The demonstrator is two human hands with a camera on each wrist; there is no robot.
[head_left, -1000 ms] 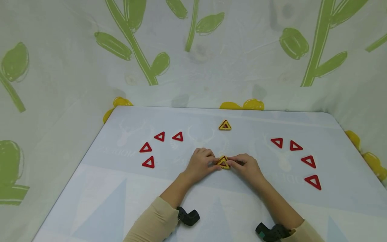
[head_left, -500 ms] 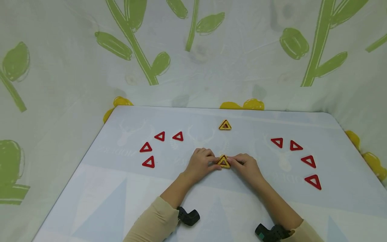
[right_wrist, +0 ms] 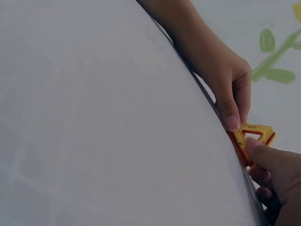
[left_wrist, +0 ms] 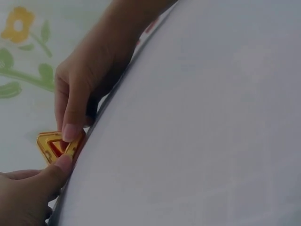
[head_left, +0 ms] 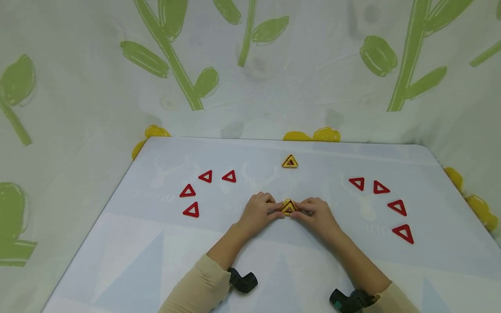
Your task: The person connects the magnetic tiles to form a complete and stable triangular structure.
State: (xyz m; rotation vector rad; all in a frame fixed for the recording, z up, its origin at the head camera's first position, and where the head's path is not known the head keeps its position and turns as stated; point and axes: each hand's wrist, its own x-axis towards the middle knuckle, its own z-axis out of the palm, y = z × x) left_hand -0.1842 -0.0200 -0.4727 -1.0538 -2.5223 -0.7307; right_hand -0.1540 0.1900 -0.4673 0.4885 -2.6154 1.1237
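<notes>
In the head view, both hands meet mid-table over a small yellow triangular tile with a hollow centre [head_left: 289, 213]. My left hand [head_left: 257, 213] pinches its left side between thumb and fingers. From the right, my right hand [head_left: 318, 217] pinches the opposite side, thumb near the lower edge. The left wrist view shows the yellow tile [left_wrist: 43, 145] held by both thumbs, with red showing along its edge and through its middle. In the right wrist view, red also lines the underside of the tile [right_wrist: 258, 128]. Curled fingers hide parts of it.
Beyond the hands lies another yellow triangle with a red centre [head_left: 290, 166]. Several red hollow triangles [head_left: 197, 209] lie spread on the left, and several more [head_left: 410, 234] on the right. The patterned table [head_left: 250, 261] ends at a leaf-printed cloth [head_left: 266, 95].
The right thumb and fingers have shifted slightly on the tile, the thumb now nearer its lower edge. The left hand stays nearly still. The whole head view has drifted a little.
</notes>
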